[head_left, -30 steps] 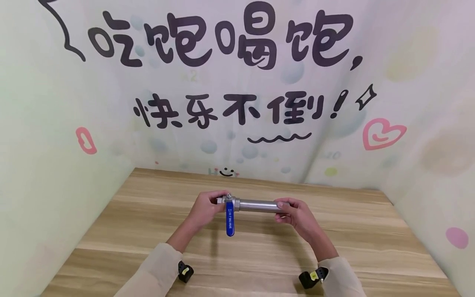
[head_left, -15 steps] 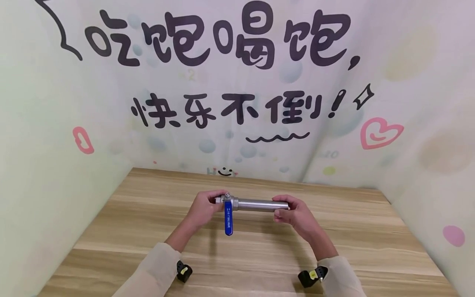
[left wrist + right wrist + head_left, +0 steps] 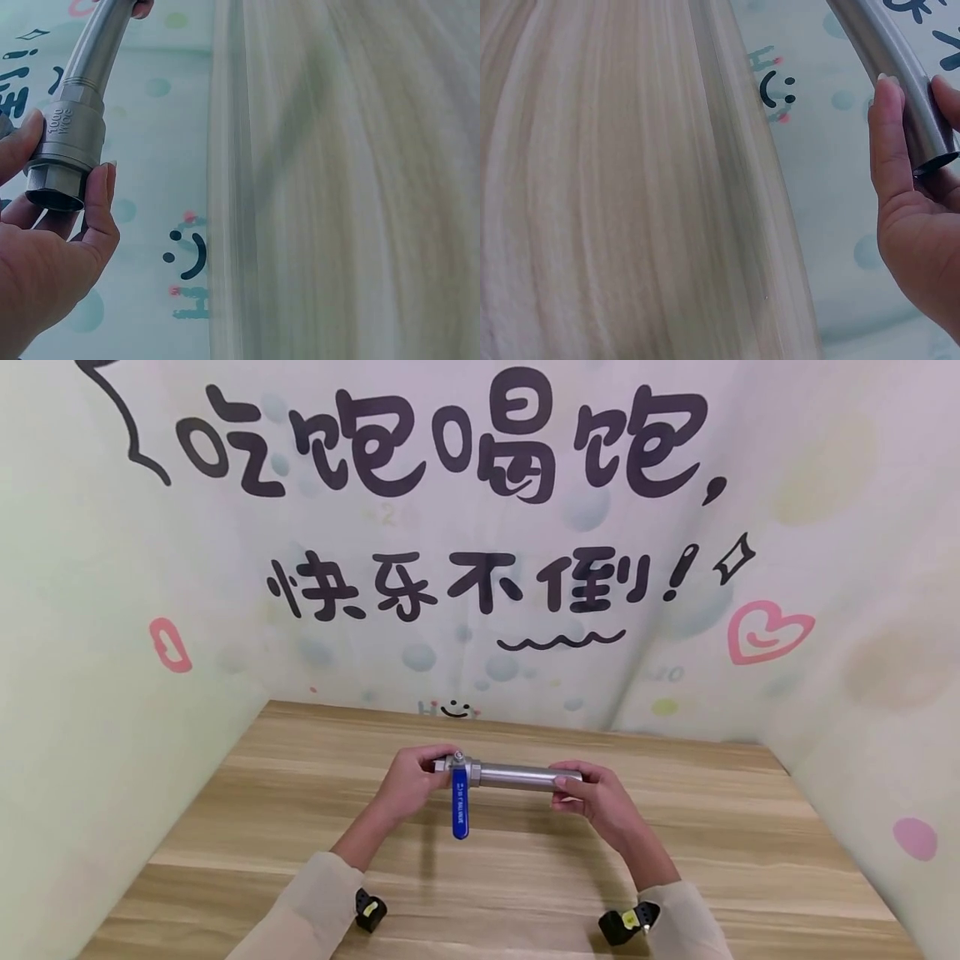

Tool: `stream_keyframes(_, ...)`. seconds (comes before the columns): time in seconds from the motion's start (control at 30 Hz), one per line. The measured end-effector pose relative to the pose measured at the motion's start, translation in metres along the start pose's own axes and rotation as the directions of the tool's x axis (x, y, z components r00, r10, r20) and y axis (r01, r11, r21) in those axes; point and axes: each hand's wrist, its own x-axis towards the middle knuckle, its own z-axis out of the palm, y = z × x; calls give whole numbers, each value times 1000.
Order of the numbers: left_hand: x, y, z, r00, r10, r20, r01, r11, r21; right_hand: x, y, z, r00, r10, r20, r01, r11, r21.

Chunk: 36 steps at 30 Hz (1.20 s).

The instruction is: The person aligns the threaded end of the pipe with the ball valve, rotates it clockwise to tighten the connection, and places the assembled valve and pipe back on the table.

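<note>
A steel ball valve (image 3: pixel 71 135) with a long blue lever handle (image 3: pixel 461 806) is joined to a straight metal pipe (image 3: pixel 521 776). Both are held level above the table. My left hand (image 3: pixel 407 783) grips the valve body at its left end, thumb on one side and fingers on the other. In the left wrist view the valve's open hex end (image 3: pixel 56 186) faces that hand's palm. At the pipe's far right end, my right hand (image 3: pixel 597 793) holds the tube between thumb and fingers. The right wrist view shows the pipe's open end just past the fingertips (image 3: pixel 889 94).
A wood-grain table (image 3: pixel 510 893) lies under both hands, with their shadows on it. A printed fabric backdrop (image 3: pixel 480 668) with large dark lettering rises behind and at both sides. Small black wrist cameras (image 3: pixel 371 910) hang at the sleeves.
The right thumb slid down off the pipe's front and is now back up on it, with the right fingers shifting round the pipe. The left hand and the valve stay nearly still.
</note>
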Motion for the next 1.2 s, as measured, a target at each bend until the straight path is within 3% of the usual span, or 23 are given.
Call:
stream_keyframes(0.33,-1,0,-1,1000,-3,-17,3,999,42,2,3,-1,1000,-18,-15,18,1000,15)
stream_keyframes(0.77,0,-3,1,999,-15,-40,15,1000,8,1,2,0,999,-49,14,49,999,22)
stream_keyframes(1.2,1,-5,0,1000,-19,-11,18,1000,-12,3,4,1,999,-23,-33,25,999,39)
